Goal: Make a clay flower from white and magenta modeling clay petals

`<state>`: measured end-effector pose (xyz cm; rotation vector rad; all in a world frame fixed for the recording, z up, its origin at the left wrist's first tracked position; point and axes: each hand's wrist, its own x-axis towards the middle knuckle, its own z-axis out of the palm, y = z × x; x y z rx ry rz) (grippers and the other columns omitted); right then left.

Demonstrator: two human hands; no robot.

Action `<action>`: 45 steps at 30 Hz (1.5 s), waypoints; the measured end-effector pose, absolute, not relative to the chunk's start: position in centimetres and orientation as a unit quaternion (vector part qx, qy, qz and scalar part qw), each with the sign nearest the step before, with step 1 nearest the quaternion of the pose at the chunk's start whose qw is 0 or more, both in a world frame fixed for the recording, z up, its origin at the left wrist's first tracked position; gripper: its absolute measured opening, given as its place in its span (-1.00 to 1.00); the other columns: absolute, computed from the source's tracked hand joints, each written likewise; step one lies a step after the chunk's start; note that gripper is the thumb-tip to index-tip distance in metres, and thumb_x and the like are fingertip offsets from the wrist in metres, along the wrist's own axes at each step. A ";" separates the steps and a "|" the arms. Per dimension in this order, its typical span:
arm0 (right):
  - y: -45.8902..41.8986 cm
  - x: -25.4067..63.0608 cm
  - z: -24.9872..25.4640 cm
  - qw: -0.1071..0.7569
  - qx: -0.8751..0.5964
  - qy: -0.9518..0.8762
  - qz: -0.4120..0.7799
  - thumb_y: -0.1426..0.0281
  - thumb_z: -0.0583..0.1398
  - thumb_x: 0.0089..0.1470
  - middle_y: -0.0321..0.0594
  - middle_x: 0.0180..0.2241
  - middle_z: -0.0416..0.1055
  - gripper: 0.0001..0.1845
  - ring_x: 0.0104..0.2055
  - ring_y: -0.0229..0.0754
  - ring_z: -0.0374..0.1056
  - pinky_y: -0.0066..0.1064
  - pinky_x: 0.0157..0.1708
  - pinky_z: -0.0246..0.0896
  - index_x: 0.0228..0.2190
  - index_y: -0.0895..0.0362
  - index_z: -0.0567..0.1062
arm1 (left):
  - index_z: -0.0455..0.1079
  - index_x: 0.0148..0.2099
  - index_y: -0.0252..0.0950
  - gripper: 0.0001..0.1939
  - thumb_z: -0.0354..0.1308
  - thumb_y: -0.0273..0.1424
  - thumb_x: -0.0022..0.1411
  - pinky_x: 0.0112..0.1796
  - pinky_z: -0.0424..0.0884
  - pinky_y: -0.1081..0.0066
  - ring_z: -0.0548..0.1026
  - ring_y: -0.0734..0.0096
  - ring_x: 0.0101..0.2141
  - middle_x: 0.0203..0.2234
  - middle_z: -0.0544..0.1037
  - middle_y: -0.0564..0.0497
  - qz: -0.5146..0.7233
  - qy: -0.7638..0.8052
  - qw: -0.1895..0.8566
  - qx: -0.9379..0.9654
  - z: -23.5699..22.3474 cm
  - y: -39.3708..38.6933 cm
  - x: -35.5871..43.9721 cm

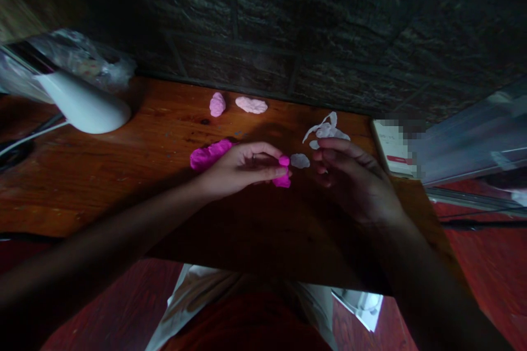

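Observation:
My left hand (241, 169) is closed around a small piece of bright magenta clay (283, 171), pinched between thumb and fingers over the wooden table (123, 175). A larger magenta clay lump (209, 154) lies just behind that hand. My right hand (349, 178) hovers to the right, its fingers curled loosely; whether it holds anything is hidden in shadow. A small white clay disc (300, 160) lies between the two hands. White clay scraps (327, 130) sit just beyond my right hand.
A pink clay ball (217, 104) and a pale pink flattened piece (251, 105) rest near the table's far edge by the dark wall. A white lamp head (82, 104) and crumpled plastic (82, 57) are at the left. A white box (393, 148) sits at right.

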<state>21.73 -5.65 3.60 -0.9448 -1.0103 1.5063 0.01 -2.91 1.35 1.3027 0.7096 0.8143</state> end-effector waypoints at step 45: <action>-5.9 21.1 3.1 0.525 -0.444 -0.492 0.534 0.34 0.49 -0.14 -0.41 -0.49 0.54 -0.79 -0.50 -0.35 0.33 -0.49 -0.50 0.25 -0.36 -0.09 0.68 | 0.51 -0.11 -0.38 -0.77 0.35 -0.41 0.19 -0.16 0.53 0.35 0.63 0.33 -0.24 -0.25 0.68 -0.10 0.357 0.330 0.602 0.634 0.8 -3.1 0.3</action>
